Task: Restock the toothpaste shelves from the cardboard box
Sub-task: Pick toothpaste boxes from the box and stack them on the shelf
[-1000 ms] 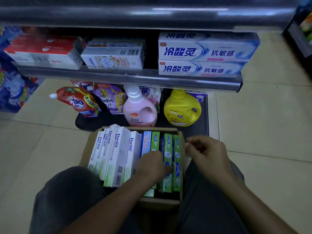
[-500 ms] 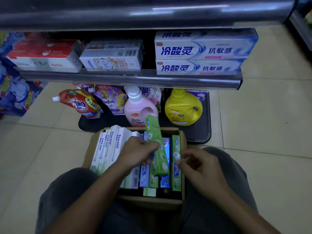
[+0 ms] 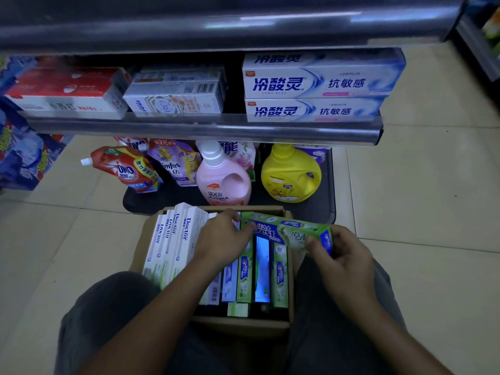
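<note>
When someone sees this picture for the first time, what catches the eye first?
First, the green box, held by the left hand and right hand over the open carton in the middle. Then the big blue-white boxes on the shelf, upper right, and the yellow bottle beside the pink bottle below it.

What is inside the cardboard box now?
White Doctor cartons at the left, green and blue cartons at the right. The left hand and the green carton it holds with the right hand cover the middle and far end.
</note>
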### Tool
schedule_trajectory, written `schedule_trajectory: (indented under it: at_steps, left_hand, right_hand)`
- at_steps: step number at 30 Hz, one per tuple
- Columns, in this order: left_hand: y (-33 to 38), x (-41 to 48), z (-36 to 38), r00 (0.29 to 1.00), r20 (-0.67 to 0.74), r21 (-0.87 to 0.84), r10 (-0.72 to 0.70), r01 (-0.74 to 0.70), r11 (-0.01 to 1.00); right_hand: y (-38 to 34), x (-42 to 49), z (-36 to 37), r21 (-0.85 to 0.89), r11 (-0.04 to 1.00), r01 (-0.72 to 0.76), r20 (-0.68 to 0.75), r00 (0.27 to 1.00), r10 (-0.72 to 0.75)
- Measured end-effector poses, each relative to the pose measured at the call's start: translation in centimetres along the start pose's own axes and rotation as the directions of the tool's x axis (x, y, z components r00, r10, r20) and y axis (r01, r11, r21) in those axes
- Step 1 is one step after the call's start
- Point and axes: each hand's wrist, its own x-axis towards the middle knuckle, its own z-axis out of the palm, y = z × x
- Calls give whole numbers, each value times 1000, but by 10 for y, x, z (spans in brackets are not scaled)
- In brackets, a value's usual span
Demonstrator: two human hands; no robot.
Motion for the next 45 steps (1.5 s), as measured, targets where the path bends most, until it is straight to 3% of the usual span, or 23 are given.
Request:
schedule_trajectory:
  at_steps: [3,6,12,19,25,29,32,34,36,38,42,45]
  left_hand:
    - [-10,8,12,993,47,91,105,-109,990]
    - [-16,19,11,952,159,184,263,-290,939]
    - [-14,39,-4,776,477,413,412,-612,674]
    - [-7,54,-7,588,557,476,586,-804,356]
    - [-3,60,-20,474,691,363,546,-880,306]
    - [0,61,-40,438,689,304,578,-898,318]
    - [-2,58,-61,454,634,228,626,-884,409]
    - [-3,56,-80,524,628,154,576,-809,567]
    - [-4,52,-103,609,633,-10,479,-612,791]
    - [-7,48,-126,689,561,-201,458,-424,883]
    - [-16,35,-155,839,333,-476,431,-244,845]
    - [-16,22,-163,911,194,-671,363,-146,727]
  right_hand:
    - [-1,4,-7,205,976,-74,-21,997,80]
    - [-4,7,-14,268,957,-110,-34,992,124]
    - [-9,7,-25,272,954,-129,-82,984,156]
    - [-13,11,-37,300,948,-105,-147,977,155]
    - [-17,18,-47,338,937,-88,-178,972,156]
    - [-19,21,-52,333,939,-89,-163,975,150]
    - [-24,24,-58,336,938,-89,-147,978,145]
    - [-29,27,-62,342,935,-95,-130,981,147]
    - [-37,31,-64,350,932,-93,-113,983,141]
    - [-47,34,-63,375,923,-83,-95,987,128]
    - [-74,43,-59,414,910,-35,-67,995,69]
    - [-101,52,-57,459,888,2,-44,999,20]
